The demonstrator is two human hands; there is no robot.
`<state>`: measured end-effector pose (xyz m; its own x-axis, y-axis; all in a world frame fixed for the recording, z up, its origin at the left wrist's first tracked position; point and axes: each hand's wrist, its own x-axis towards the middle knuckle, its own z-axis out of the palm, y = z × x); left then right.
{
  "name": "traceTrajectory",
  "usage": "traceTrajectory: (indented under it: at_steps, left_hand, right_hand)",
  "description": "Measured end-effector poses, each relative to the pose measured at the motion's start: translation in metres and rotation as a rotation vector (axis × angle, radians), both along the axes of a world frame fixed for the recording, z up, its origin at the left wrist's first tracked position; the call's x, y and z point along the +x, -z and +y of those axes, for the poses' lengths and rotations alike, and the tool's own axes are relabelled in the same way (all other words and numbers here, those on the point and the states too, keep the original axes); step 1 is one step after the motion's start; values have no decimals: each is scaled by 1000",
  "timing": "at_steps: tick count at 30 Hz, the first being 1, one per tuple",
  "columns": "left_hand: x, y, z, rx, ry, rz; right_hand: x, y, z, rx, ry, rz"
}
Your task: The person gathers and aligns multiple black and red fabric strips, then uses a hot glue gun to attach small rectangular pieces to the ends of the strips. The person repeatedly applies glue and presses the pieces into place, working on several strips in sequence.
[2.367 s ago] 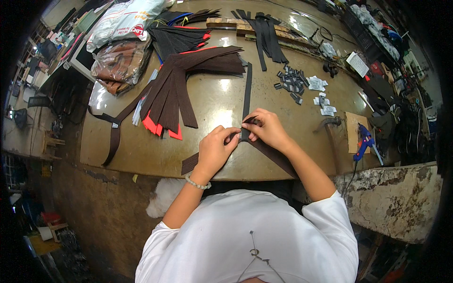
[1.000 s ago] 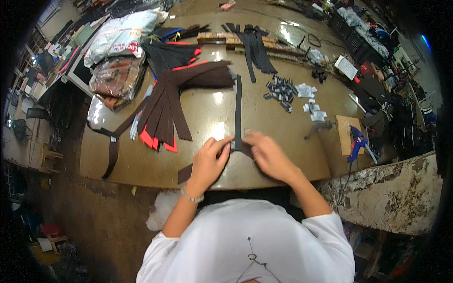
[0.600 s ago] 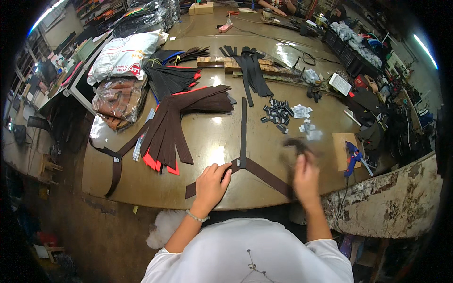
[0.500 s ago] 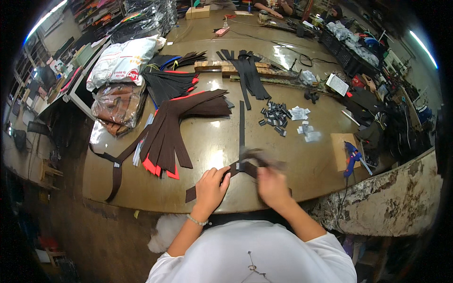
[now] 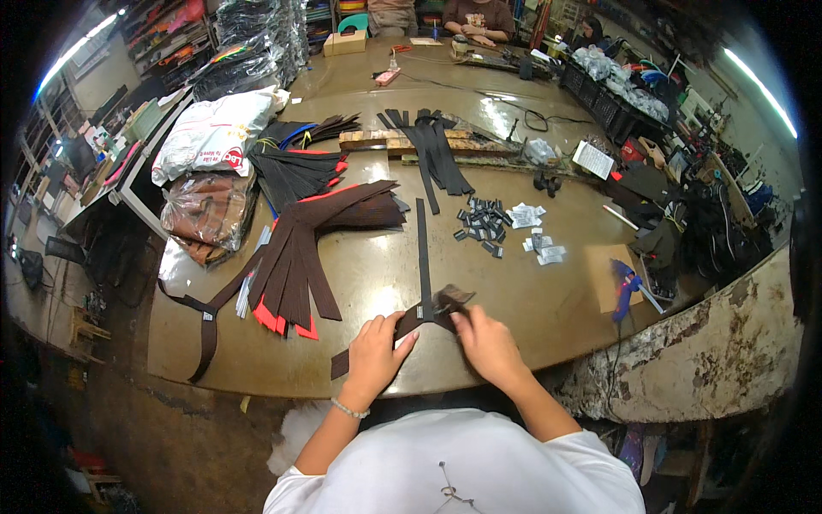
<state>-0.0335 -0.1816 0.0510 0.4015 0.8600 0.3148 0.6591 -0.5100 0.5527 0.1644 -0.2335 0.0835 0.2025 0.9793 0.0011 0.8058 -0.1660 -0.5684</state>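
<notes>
A brown woven strap [image 5: 409, 322] lies at the table's near edge, meeting the lower end of a narrow black strap [image 5: 423, 257] that runs away from me. A small pale label sits at their joint. My left hand [image 5: 377, 349] is closed over the brown strap's left part, holding it against the table, with its free end showing beyond the wrist. Thumb and fingers of my right hand [image 5: 490, 344] pinch the strap's right part, where a folded, slightly blurred dark flap [image 5: 454, 298] stands up. The fingertips' underside is hidden.
Bundles of brown straps [image 5: 300, 244] and a finished-looking Y-shaped strap [image 5: 208, 319] lie left. Black straps [image 5: 438, 154] rest across wooden boards. Small black pieces [image 5: 484, 224] and white labels [image 5: 541, 244] lie right of centre, a blue glue gun [image 5: 627, 289] farther right. People sit at the far end.
My right hand, blurred by motion before, now pinches the strap beside the joint. The dark flap has drawn in closer. My left hand stays on the strap, and the view has tilted upward slightly.
</notes>
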Motion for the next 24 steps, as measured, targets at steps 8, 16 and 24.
traceTrajectory:
  at_steps: [8, 16, 24]
  left_hand:
    - [3, -17, 11, 87, 191, 246]
    - [34, -19, 2, -534, 65, -1025]
    - [36, -7, -14, -273, 120, -250]
  right_hand:
    - [117, 12, -6, 172, 364, -479]
    - [23, 27, 43, 0, -439, 1400]
    - [0, 18, 72, -181, -212, 1111]
